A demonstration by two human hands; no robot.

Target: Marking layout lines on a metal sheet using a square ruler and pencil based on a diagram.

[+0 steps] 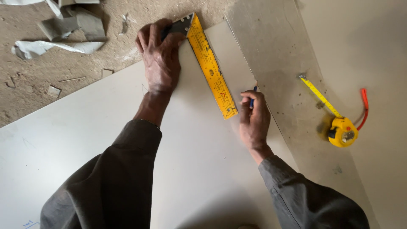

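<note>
Grey sleeves (106, 182) fill the near edge of the view, both arms reaching out over a pale board (195, 169) that lies flat on the floor. Right hand (253, 121) is clenched around a blue pen (253, 98), of which only a short piece shows above the fingers; the tip sits on the board just beside the lower end of the square (210, 68). That square has a yellow blade with dark markings, lying flat on the board and running at a slant from the pen up towards the far edge. Left hand (160, 57) lies palm down over the square's dark stock at that far edge, fingers curled over the top and pressing it against the board's rim.

To the right, a second, greyer sheet (280, 63) overlaps the board. On it lies a yellow tape measure (342, 131), well apart from the right hand, with a stretch of its blade pulled out towards the far left and a red strap looping behind the case.

Beyond the board is bare, dusty floor (63, 72), with torn scraps of grey paper (63, 29) and small chips scattered at the far left.
</note>
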